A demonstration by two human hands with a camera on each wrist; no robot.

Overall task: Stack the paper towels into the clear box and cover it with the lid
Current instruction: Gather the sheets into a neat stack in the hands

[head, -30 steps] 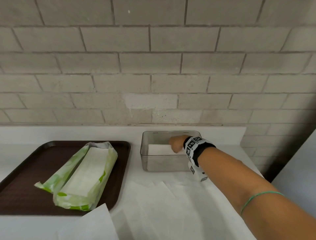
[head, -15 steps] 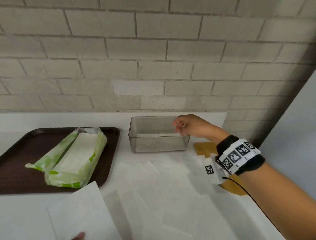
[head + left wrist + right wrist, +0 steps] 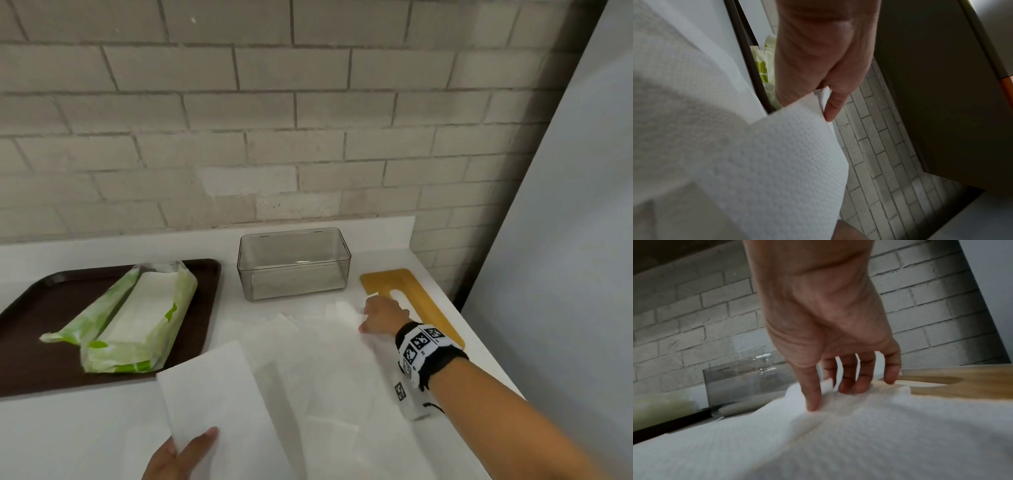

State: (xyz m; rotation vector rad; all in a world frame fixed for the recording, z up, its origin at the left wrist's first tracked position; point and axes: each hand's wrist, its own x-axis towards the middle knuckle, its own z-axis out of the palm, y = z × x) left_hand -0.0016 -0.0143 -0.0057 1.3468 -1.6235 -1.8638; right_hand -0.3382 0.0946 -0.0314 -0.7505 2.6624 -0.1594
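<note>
The clear box (image 3: 294, 263) stands open by the wall, with a white towel layer low inside; the right wrist view also shows the box (image 3: 740, 382). Right of it lies the wooden lid (image 3: 416, 301), flat on the counter. Several loose paper towels (image 3: 325, 363) overlap in front of the box. My right hand (image 3: 380, 315) is at their far edge, beside the lid. Its thumb and fingers pinch a towel (image 3: 859, 426), which bunches up between them. My left hand (image 3: 181, 455) holds a separate towel sheet (image 3: 212, 394) by its near corner, pinched under the thumb (image 3: 830, 105).
A dark brown tray (image 3: 30, 342) on the left carries an opened green package (image 3: 137, 315) of towels. A brick wall runs behind the counter. A grey panel (image 3: 565, 240) rises at the right, and the counter ends just past the lid.
My right hand has come out of the box and dropped to the far edge of the loose towels. My left hand has come into view holding a sheet. The view shifted right, showing the lid.
</note>
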